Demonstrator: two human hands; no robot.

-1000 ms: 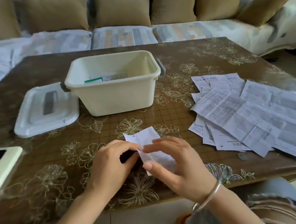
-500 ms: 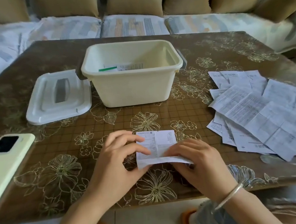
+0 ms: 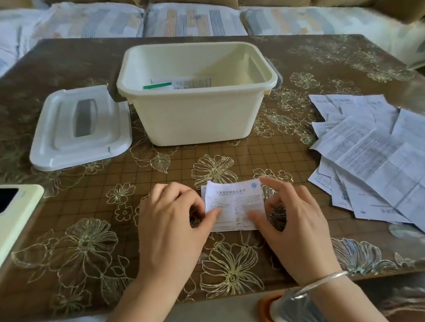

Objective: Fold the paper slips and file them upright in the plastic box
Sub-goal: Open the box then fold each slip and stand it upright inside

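**A:** Largest things first?

**B:** Brown counter (image 3: 79,69) patterned with gold flowers, with a sofa (image 3: 191,19) behind. Cream plastic box (image 3: 198,116) at centre back, open, with a few filed slips (image 3: 183,83) low against its near wall. Loose pile of unfolded slips (image 3: 372,154) to the right. White lid (image 3: 78,127) just left of the box. Pale green phone (image 3: 7,220) at the left edge.

**A:** And the hands?

**B:** Both near the front edge, on one folded slip (image 3: 234,207) lying in front of the box. Left hand (image 3: 168,229) pinching the slip's left edge, thumb on top, fingers curled. Right hand (image 3: 294,225) with its thumb pressed on the paper and fingers arched past the right edge. Gripping or merely touching, impossible to tell.

**A:** Possible trouble?

**B:** Top edge curling upward, so probably apt to spring open if released before a firm crease. Sliver of lower layer showing at the left, hinting at a skewed fold. Once in the box, likely to slump rather than stand, given thin paper and so few neighbours for support.
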